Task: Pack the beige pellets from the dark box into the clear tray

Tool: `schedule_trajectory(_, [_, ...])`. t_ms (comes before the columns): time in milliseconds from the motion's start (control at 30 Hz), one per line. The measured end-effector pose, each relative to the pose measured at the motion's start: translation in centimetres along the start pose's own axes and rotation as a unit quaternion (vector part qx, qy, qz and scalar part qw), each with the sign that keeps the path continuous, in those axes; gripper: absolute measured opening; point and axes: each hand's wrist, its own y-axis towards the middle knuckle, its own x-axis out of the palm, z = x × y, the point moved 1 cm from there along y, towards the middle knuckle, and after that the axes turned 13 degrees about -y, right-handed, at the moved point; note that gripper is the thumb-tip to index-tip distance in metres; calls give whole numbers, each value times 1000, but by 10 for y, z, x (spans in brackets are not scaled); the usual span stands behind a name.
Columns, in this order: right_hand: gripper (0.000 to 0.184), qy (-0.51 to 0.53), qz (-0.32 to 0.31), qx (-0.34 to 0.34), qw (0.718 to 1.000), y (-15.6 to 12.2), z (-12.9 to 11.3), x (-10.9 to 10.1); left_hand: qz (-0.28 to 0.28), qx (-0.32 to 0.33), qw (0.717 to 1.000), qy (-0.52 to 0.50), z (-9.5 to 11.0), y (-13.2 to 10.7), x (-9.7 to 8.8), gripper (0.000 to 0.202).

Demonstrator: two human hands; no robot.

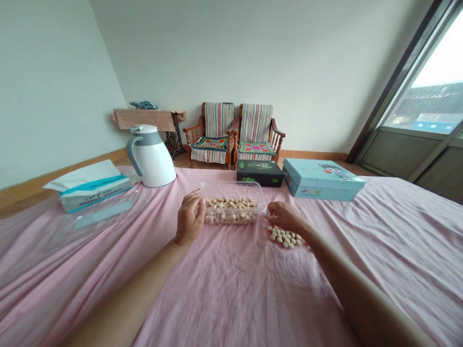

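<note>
At centre frame, the curled left grip [190, 218] presses on one end of a long clear plastic bag of pale round kernels [230, 211] lying crosswise; the right grip [284, 217], spread or closed I cannot tell, sits at its other end.

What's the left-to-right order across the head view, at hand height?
White-and-blue packet → left hand → clear plastic bag of pale round pieces → right hand
</note>
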Motion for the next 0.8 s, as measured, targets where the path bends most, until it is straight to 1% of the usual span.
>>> schedule_trajectory(67, [14, -38, -2, 14, 999, 0, -4, 4, -2, -1, 1000, -1, 1, 0, 0, 31])
schedule_trajectory(133, [15, -48, 18, 24, 998, 1, -3, 5, -2, 1, 1000, -2, 2, 1, -1, 31])
schedule_trajectory(200, [14, -32, 72, 40, 996, 4, 3, 3, -1, 2, 1000, -3, 2, 1, -1, 30])
schedule_trajectory(267, [11, 8, 148, 78, 986, 6, 9, -4, -1, 3, 1000, -4, 3, 1, -1, 30])
schedule_trajectory(300, [9, 38, 181, 98, 978, 6, 10, -9, -1, 3, 1000, -5, 3, 1, 0, 30])
schedule_trajectory(367, [7, 132, 217, 117, 960, 6, 5, -18, -2, 0, 1000, -4, 2, 0, 0, 30])
schedule_trajectory(433, [13, 270, 219, 87, 933, 5, -7, -27, -1, -1, 1000, -2, 0, 0, 0, 30])
schedule_trajectory(500, [27, 404, 207, 34, 890, 4, -19, -33, 1, 2, 1000, -3, -1, 0, 0, 29])
schedule_trajectory(533, [32, 445, 206, 20, 871, 4, -23, -35, 2, 4, 1000, -4, -1, 0, 0, 29])
schedule_trajectory(567, [34, 461, 210, 20, 862, 4, -24, -36, 1, 5, 1000, -5, 0, 0, 0, 29])
schedule_trajectory(600, [32, 451, 217, 32, 865, 4, -23, -35, 1, 5, 1000, -5, 0, 0, 0, 29])
schedule_trajectory(633, [28, 415, 225, 52, 880, 4, -19, -34, 1, 4, 1000, -4, 0, 0, 0, 30])
schedule_trajectory(700, [19, 284, 219, 89, 929, 4, -9, -28, -1, 2, 1000, -3, 1, 0, 0, 30])
schedule_trajectory(767, [16, 136, 171, 96, 971, 3, 0, -18, -2, 2, 1000, -4, 1, 1, 0, 30])
schedule_trajectory(800, [16, 77, 138, 86, 984, 2, 3, -13, -2, 2, 1000, -5, 1, 1, 0, 30])
